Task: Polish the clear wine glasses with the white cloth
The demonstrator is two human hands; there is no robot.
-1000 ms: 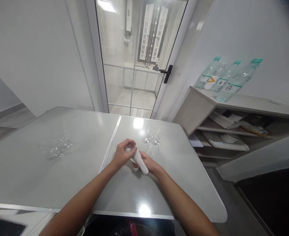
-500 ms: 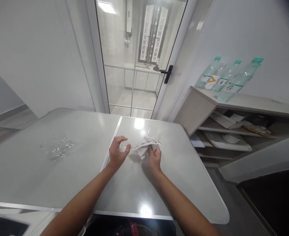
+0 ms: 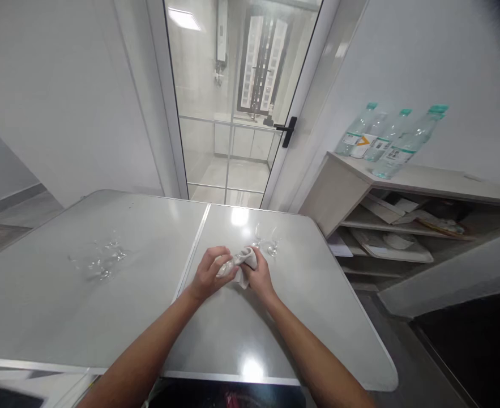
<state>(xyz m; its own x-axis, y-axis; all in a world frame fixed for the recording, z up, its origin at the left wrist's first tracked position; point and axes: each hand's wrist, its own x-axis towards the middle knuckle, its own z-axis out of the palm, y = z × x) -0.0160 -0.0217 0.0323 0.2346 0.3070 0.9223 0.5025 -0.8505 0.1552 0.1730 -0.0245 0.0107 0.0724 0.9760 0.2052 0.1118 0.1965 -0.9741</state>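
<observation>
My left hand (image 3: 211,273) is closed around a small clear glass (image 3: 225,267), which its fingers partly cover. In my right hand (image 3: 261,276) is a crumpled white cloth (image 3: 244,266), pinched between thumb and fingers. The cloth meets the right side of the glass, just above the tabletop; the exact contact is hidden by the fingers. Just beyond my right hand stand more clear glasses (image 3: 270,247), hard to make out against the pale surface. Farther left sits a cluster of clear glassware (image 3: 105,260), its individual shapes blurred together.
The glossy grey table (image 3: 148,323) has a pale seam running across it. A low shelf unit (image 3: 351,187) at the right carries several plastic bottles (image 3: 396,156) on top and papers inside. Behind the table is a glass door (image 3: 207,147) with a black handle (image 3: 290,131).
My right hand has brought the cloth leftward and nearer me, against the glass. My left hand has moved slightly right, its fingers closing further around the glass. The glasses behind show more fully.
</observation>
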